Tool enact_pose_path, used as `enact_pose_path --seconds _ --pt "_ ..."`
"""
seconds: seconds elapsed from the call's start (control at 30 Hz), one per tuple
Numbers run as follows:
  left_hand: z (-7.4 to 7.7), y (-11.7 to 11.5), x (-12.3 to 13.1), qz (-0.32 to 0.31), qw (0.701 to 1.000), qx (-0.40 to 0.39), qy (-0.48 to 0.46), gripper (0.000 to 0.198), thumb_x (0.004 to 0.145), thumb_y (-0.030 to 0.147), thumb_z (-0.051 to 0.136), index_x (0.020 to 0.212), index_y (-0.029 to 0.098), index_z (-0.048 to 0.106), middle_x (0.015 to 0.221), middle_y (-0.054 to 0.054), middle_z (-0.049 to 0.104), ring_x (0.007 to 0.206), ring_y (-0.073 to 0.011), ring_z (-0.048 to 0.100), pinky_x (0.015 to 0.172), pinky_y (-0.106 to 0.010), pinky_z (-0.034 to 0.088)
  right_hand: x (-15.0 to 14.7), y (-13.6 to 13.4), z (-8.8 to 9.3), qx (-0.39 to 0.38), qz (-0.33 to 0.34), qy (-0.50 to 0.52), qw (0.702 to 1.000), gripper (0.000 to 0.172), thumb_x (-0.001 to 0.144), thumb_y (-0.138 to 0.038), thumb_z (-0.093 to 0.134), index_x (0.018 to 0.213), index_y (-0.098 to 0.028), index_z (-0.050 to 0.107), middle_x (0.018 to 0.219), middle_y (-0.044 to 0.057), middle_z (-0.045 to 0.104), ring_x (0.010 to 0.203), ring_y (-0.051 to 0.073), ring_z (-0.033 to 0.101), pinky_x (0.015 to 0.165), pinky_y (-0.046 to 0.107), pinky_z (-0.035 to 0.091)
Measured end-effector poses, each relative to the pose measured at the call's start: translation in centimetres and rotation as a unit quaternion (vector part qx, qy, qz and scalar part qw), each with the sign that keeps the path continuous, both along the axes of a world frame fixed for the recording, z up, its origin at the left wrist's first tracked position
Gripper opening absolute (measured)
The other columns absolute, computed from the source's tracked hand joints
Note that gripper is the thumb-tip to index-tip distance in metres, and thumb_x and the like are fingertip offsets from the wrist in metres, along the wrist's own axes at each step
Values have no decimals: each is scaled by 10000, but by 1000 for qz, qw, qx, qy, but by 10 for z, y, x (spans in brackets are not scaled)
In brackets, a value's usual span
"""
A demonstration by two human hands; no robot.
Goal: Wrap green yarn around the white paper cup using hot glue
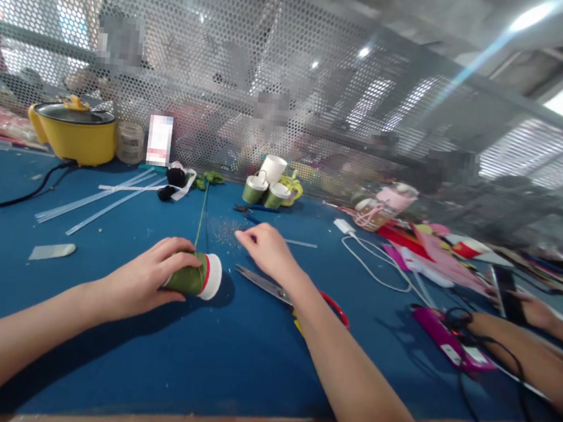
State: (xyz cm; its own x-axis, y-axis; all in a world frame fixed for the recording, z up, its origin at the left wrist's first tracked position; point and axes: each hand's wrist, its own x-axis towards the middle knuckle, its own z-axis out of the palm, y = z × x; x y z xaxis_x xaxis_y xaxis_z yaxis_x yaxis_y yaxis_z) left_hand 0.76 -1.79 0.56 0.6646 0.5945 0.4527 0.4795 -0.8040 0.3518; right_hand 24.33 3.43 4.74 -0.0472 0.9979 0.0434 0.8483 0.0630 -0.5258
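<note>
A green roll of floral tape with a white end (200, 276) is grasped on its side by the left hand (146, 279), near the middle of the blue felt table (225, 359). The right hand (268, 251) is held low just right of it, above grey-bladed, red-handled scissors (273, 288). Whether its fingertips pinch anything cannot be told.

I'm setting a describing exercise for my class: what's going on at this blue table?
A person's left hand grips a green spool lying on its side on the blue table, a green strand running away from it. Their right hand reaches forward, empty, just beyond the red-handled scissors. At the right, another person's hand holds a phone.
</note>
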Motion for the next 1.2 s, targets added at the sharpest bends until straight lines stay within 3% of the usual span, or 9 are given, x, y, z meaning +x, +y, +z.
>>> enact_pose_path --seconds 0.07,0.13,0.23,0.4,0.5,0.67,0.93,1.2 --pt "-1 0 0 -7 1000 4 -1 494 728 69 631 1142 222 410 1203 -103 451 1088 -249 501 902 -406 473 -22 -5 2 -48 80 36 995 388 841 -482 480 734 -182 702 844 63 684 832 196 594 731 278 423" --pt "-1 0 0 -15 1000 13 -1 499 725 67 634 1141 219 406 1215 -109 446 1106 -259 490 911 -417 468 -41 -8 0 -143 163 117 969 505 841 -565 414 737 -161 699 780 60 687 737 172 593 690 275 430" --pt "-1 -1 0 -24 999 25 -1 501 722 60 638 1141 209 407 1226 -121 441 1141 -277 461 930 -435 454 -57 -9 -7 -210 199 254 923 443 812 -533 486 697 -138 650 673 36 640 617 136 538 605 264 410" --pt "1 -1 1 -29 999 -17 -23 474 760 116 621 1169 227 408 1233 -112 430 1150 -259 459 937 -420 442 -55 -9 -11 -108 157 339 921 185 733 -317 613 680 -141 634 639 -12 594 594 93 485 592 231 375" --pt "3 -1 1 -13 996 -69 -52 494 779 231 634 1205 219 383 1200 -110 461 1108 -247 492 916 -403 448 -47 -8 -7 -61 155 369 914 186 730 -335 609 711 -154 643 717 8 636 643 96 516 626 232 391" --pt "7 -3 2 5 990 -122 -64 530 749 360 662 1191 187 425 1136 -98 530 1027 -245 541 878 -380 457 -39 -4 -3 10 106 394 913 197 729 -354 599 667 -167 610 657 0 612 570 86 479 541 222 360" --pt "6 -3 2 -15 989 -136 -61 502 741 388 667 1154 185 466 1120 -97 541 1015 -242 552 877 -372 461 -37 -1 -7 54 117 340 931 228 755 -367 571 655 -163 596 621 -9 585 545 85 447 548 226 356" --pt "7 -7 1 -46 992 -103 -59 505 763 345 665 1184 200 427 1174 -112 499 1091 -245 511 921 -381 449 -41 -3 -12 10 128 324 937 236 754 -368 569 652 -156 593 627 2 595 544 91 458 543 231 358"
